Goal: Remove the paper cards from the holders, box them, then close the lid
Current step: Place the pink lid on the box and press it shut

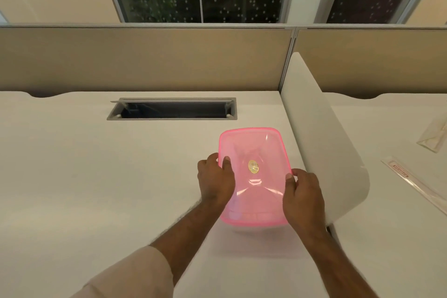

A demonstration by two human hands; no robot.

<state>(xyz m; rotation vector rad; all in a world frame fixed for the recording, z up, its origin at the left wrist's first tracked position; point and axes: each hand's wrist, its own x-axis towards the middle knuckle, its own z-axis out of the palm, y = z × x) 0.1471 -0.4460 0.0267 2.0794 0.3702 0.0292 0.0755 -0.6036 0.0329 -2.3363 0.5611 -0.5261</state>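
A translucent pink lid (254,152) with a small gold sticker lies on top of a box (256,227), of which only a pale strip shows under the lid's near edge. My left hand (215,176) grips the lid's left edge, thumb on top. My right hand (302,196) grips the right edge near the front corner, thumb on top too. What the box holds is blurred by the lid. Two clear card holders (416,184) (435,135) lie on the neighbouring desk at the far right.
The white desk (96,176) has an open cable hatch (171,109) at the back. A white rounded divider panel (321,140) rises right beside the box. A beige partition (145,58) stands behind the desk.
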